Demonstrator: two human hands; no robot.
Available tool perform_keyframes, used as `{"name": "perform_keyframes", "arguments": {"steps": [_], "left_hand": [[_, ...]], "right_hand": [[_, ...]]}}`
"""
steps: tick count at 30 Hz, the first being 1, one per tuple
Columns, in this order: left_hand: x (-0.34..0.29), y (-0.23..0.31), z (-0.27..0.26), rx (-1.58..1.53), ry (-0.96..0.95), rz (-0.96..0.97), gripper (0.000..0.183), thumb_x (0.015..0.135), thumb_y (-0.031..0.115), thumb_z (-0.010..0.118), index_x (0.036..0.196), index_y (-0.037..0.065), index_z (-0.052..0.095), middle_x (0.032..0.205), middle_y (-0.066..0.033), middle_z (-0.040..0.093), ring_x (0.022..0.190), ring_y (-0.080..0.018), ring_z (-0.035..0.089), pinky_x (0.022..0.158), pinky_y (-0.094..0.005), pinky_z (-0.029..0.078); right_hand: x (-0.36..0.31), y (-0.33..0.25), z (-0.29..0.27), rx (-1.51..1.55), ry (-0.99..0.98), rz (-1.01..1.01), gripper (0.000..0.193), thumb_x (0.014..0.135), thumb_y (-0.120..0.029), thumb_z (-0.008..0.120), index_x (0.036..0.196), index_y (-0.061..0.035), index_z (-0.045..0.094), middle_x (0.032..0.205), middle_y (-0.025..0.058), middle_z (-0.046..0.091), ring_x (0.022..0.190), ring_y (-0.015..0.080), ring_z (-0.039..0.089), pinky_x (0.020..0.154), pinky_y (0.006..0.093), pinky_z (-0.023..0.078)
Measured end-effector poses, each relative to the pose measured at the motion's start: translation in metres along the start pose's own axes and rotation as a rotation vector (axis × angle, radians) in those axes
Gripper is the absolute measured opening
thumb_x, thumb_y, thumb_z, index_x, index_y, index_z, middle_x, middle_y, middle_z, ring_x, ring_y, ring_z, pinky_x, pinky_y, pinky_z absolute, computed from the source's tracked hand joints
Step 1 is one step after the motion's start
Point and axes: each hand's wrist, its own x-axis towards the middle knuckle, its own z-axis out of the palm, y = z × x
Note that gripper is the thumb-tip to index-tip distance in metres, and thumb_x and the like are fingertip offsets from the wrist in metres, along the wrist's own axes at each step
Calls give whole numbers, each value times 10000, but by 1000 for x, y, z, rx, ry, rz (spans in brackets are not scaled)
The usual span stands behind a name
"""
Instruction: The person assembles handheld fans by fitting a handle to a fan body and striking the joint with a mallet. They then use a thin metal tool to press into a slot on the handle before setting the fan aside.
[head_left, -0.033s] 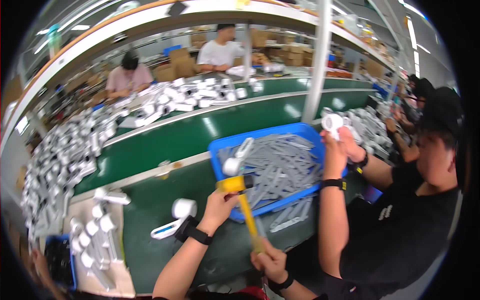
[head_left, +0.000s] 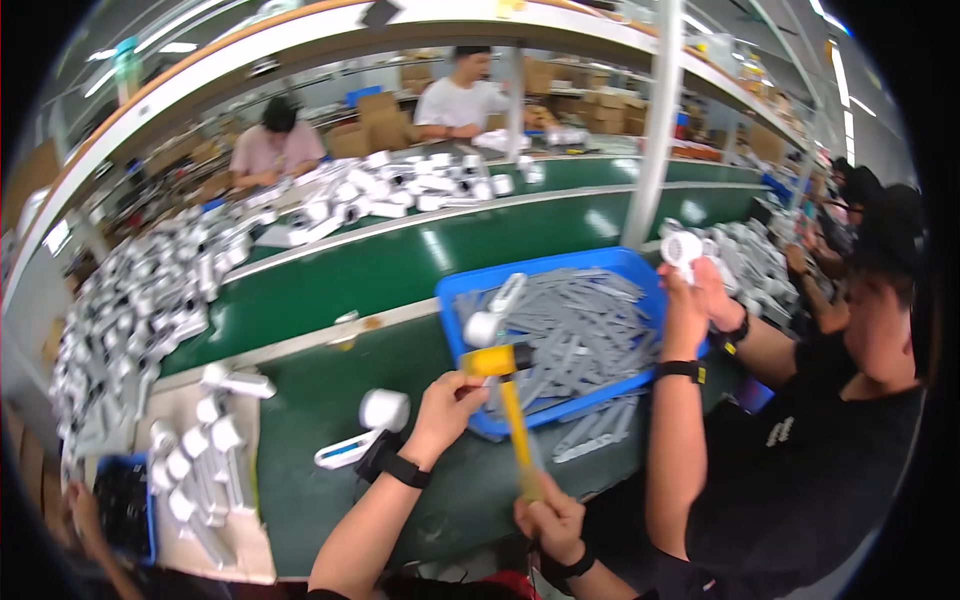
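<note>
The person's right hand [head_left: 545, 520] is gripping the lower end of a hammer [head_left: 510, 400], with the fingers closed tight around the yellow handle. The hammer is standing almost upright above the near edge of the green worktop [head_left: 400, 270], and its yellow head is up at the top, just at the near rim of a blue tray [head_left: 540, 272]. The left hand [head_left: 445, 405] is reaching up beside the hammer head, with the fingers curled. I cannot tell if it is holding anything, or if it is touching the head. Just past the hammer head, a white part with a round end [head_left: 492, 318] is lying in the tray on a heap of grey pieces [head_left: 580, 330]. Another white part with a round end [head_left: 365, 425] is lying on the worktop just left of the left wrist. Near the left edge of the worktop, more white parts are lying on a sheet of cardboard [head_left: 250, 540]. To the right, another person in a black shirt is holding up a small white fan [head_left: 683, 245] in both hands. Across the worktop, two more people are sitting behind big piles of white parts [head_left: 150, 290].
</note>
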Motion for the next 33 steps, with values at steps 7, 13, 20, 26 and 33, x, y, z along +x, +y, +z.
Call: {"name": "perform_keyframes", "arguments": {"steps": [7,13,20,26,33], "left_hand": [[-74,26,-88,-391,122,-246,170,947,126,678,1085,27,666,920,6,672,811,-73,603,742,-229,474],[-110,27,-137,-369,282,-209,152,951,109,652,1080,31,631,960,-53,736,862,-89,651,765,-250,480],[-127,2,-181,66,396,-85,136,978,118,601,1080,27,602,848,-40,672,819,-112,617,766,-277,465],[-134,11,-166,633,366,77,318,905,247,700,1130,38,623,837,-145,642,798,-306,634,744,-388,497],[-151,10,-165,832,211,55,293,775,262,789,943,40,697,895,-140,693,887,-347,662,806,-449,520]], "right_hand": [[6,-4,16,33,5,1,502,977,-57,497,1470,19,437,754,99,612,504,97,491,447,224,392],[5,-4,15,-44,-34,-3,508,976,-47,484,1478,10,432,765,101,614,510,97,491,451,221,388],[7,1,15,-129,-74,-45,507,999,-123,495,1484,9,423,724,87,593,471,86,460,422,212,364],[8,-2,15,-130,-85,-7,506,997,-127,507,1475,21,429,729,82,590,482,85,464,429,209,369],[5,-9,16,-142,-135,34,511,964,-33,509,1464,46,434,775,84,617,530,73,495,479,201,400]]}}
